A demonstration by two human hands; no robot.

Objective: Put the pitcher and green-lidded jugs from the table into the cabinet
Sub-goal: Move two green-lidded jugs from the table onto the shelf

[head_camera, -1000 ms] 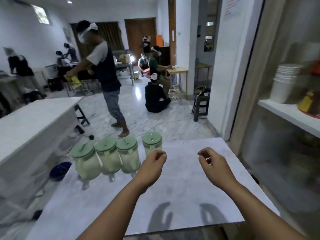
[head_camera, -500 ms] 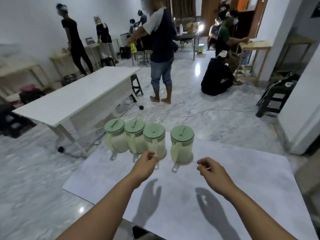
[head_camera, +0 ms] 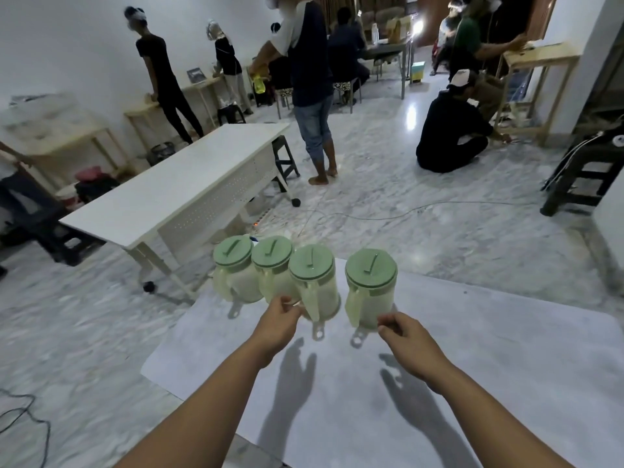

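Several clear jugs with green lids stand in a row at the far edge of the white table (head_camera: 472,349). My left hand (head_camera: 278,324) reaches the second jug (head_camera: 270,265) from the left. Its curled fingers cover that jug's handle, and a grip cannot be made out. The third jug (head_camera: 314,282) has its handle just right of that hand. My right hand (head_camera: 403,334) is at the base of the rightmost jug (head_camera: 369,282). Its fingertips are close to the jug's lower wall and hold nothing. The leftmost jug (head_camera: 233,265) stands apart from both hands. No cabinet is in view.
A long white table on wheels (head_camera: 175,197) stands beyond the jugs to the left. A person (head_camera: 310,79) stands on the marble floor behind it and another (head_camera: 449,130) sits on the floor. A dark stool (head_camera: 587,177) is at the far right. Cables lie on the floor.
My view has swung left, away from the cabinet shelves, and down onto the jugs. Both hands have moved forward to the jugs: the left to a handle, the right to the rightmost jug's base.
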